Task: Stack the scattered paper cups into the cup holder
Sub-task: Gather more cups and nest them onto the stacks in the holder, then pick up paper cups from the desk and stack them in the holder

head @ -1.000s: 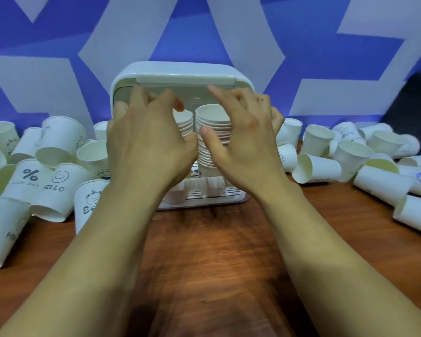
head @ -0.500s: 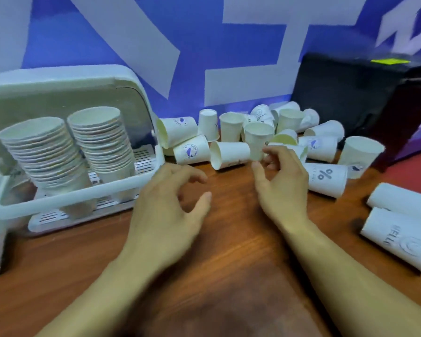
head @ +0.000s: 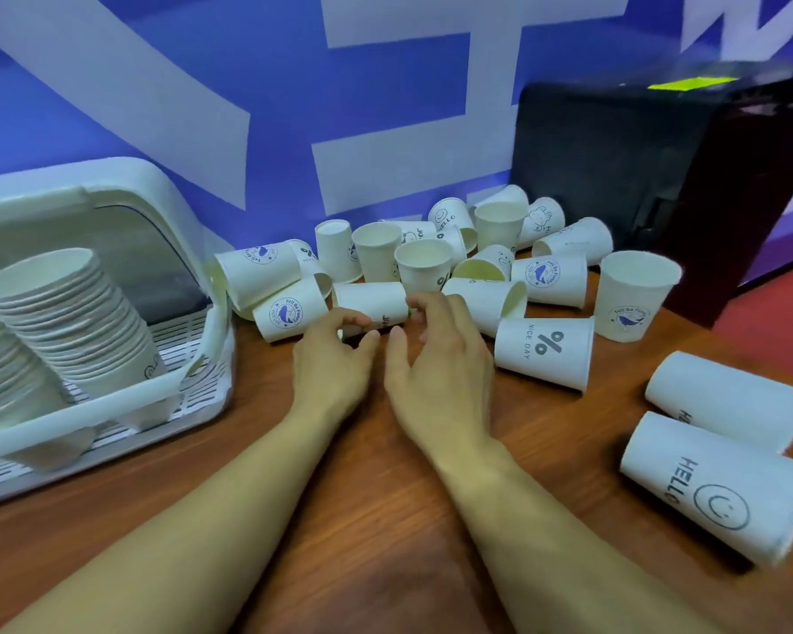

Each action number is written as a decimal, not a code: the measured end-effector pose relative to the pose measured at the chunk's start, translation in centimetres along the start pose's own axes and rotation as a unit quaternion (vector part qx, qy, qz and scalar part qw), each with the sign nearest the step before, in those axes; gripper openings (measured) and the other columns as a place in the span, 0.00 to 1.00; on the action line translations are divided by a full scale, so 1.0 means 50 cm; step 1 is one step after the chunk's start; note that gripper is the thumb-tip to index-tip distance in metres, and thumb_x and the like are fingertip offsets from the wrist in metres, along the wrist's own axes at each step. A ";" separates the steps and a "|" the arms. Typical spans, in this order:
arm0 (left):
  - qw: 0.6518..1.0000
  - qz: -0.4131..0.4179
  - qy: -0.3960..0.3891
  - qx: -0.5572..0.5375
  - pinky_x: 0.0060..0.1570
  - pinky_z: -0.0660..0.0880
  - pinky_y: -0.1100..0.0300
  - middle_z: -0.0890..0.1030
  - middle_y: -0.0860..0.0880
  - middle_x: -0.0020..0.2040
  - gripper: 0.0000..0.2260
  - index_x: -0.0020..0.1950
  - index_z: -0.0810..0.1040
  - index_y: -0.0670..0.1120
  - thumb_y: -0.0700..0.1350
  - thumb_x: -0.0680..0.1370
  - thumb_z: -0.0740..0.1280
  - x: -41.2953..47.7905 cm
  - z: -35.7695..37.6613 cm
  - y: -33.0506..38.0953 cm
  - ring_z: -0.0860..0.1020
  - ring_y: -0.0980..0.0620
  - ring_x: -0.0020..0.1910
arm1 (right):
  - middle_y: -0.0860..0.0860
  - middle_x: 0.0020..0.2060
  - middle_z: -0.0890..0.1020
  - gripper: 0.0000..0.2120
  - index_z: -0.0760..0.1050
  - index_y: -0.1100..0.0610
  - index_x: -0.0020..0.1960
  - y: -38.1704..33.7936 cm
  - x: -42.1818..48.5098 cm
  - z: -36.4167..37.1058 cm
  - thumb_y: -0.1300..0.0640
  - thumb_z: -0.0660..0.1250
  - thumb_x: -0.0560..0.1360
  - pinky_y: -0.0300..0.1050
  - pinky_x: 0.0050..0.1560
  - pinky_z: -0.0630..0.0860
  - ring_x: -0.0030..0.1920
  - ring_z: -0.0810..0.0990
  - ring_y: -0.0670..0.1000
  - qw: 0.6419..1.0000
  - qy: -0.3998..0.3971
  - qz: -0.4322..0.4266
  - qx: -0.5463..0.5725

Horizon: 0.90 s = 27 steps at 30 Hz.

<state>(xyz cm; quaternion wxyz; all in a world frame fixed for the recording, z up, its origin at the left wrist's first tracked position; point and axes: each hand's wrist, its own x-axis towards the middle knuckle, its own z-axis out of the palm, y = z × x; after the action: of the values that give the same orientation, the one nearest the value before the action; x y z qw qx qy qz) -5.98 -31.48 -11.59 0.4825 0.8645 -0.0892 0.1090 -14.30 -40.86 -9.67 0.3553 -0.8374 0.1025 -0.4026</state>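
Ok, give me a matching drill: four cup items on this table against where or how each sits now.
1 NICE DAY cup
2 front HELLO cup
3 rightmost whale cup
4 cup stacks

A nested in the cup holder
B upright beside the black box
C on its side, just right of the right hand
D on its side, frame's lower right

Pairs: 1-C, 2-D, 3-B, 4-A

Blue wall (head: pixel 271 61), white shapes, at my 12 o'clock.
Wood table (head: pixel 385 542) at 6, black box (head: pixel 614 167) at 2, red patch (head: pixel 788 304) at 3.
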 end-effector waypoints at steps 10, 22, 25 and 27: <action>0.990 0.097 0.102 0.010 0.36 0.73 0.55 0.75 0.52 0.32 0.05 0.43 0.76 0.55 0.48 0.73 0.72 -0.125 -0.102 0.010 0.73 0.54 0.31 | 0.49 0.50 0.78 0.13 0.75 0.55 0.56 0.002 0.000 0.002 0.58 0.68 0.72 0.48 0.48 0.74 0.48 0.78 0.54 1.000 0.013 -0.021 0.004; 0.986 0.112 0.123 0.025 0.35 0.64 0.67 0.71 0.57 0.35 0.07 0.43 0.71 0.54 0.46 0.74 0.69 -0.175 -0.202 -0.065 0.71 0.59 0.37 | 0.52 0.54 0.77 0.17 0.74 0.56 0.61 -0.001 -0.005 0.019 0.58 0.69 0.73 0.35 0.53 0.61 0.56 0.74 0.54 0.995 -0.023 -0.055 -0.074; 0.987 0.109 0.115 0.017 0.36 0.62 0.71 0.71 0.58 0.36 0.08 0.43 0.69 0.55 0.46 0.74 0.68 -0.166 -0.201 -0.077 0.70 0.63 0.38 | 0.53 0.58 0.75 0.16 0.76 0.56 0.60 -0.010 -0.003 0.027 0.58 0.69 0.73 0.40 0.58 0.63 0.59 0.71 0.55 0.990 -0.027 -0.064 -0.126; 0.987 0.110 0.112 0.012 0.35 0.61 0.68 0.71 0.58 0.38 0.08 0.43 0.68 0.56 0.47 0.74 0.68 -0.165 -0.202 -0.081 0.69 0.62 0.38 | 0.55 0.61 0.74 0.14 0.77 0.56 0.57 -0.017 0.003 0.038 0.57 0.69 0.72 0.48 0.61 0.66 0.63 0.69 0.56 0.980 -0.027 -0.084 -0.177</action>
<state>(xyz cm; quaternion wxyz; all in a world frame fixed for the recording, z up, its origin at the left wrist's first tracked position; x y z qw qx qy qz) -13.88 -20.38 -12.00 0.4645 0.8371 -0.1281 0.2589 -12.90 -39.33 -9.81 0.1690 -0.9033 0.0921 -0.3835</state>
